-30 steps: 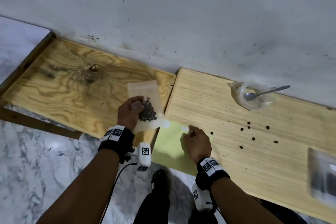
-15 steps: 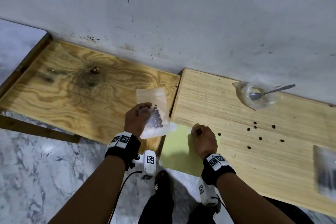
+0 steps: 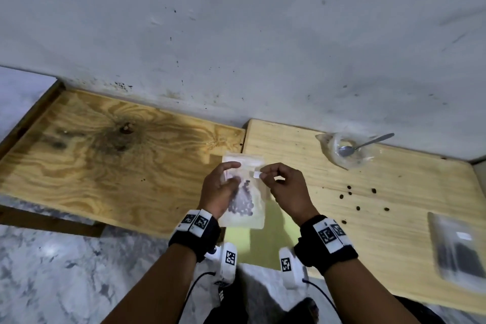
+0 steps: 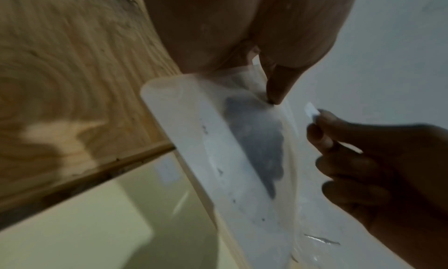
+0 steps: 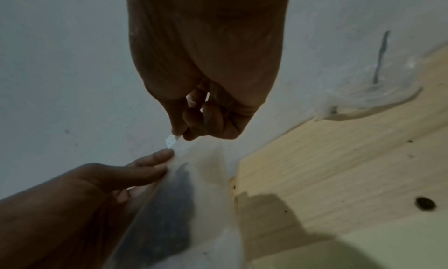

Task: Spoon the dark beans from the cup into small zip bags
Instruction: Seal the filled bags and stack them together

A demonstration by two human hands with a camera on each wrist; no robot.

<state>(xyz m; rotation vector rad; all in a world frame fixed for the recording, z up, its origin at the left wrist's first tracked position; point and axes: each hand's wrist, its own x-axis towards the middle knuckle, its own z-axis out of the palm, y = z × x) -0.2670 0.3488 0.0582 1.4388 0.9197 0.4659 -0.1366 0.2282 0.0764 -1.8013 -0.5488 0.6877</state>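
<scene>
My left hand (image 3: pixel 229 176) holds a small clear zip bag (image 3: pixel 253 218) upright above the seam between the two boards, with dark beans (image 3: pixel 243 200) heaped in its lower half. The thumb presses the bag's front (image 4: pixel 218 139) and the fingers lie behind it. My right hand (image 3: pixel 264 174) pinches a small white sticker (image 3: pixel 255 174) between thumb and forefinger, right beside the bag's upper part. The sticker (image 5: pixel 171 140) sits near the left fingertips (image 5: pixel 164 154). A clear plastic cup (image 3: pixel 347 151) with a metal spoon (image 3: pixel 368 142) in it rests at the back right by the wall.
Several loose beans (image 3: pixel 349 188) lie scattered on the pale right board (image 3: pixel 394 205). A filled bag (image 3: pixel 457 250) lies near its right edge. A plywood board (image 3: pixel 92 166) lies to the left and a green sheet (image 3: pixel 263 244) below the hands. The wall rises close behind.
My right hand has lifted from the board's front edge with the white sticker and come up beside the bag. The left hand has brought the bag to the right, more upright.
</scene>
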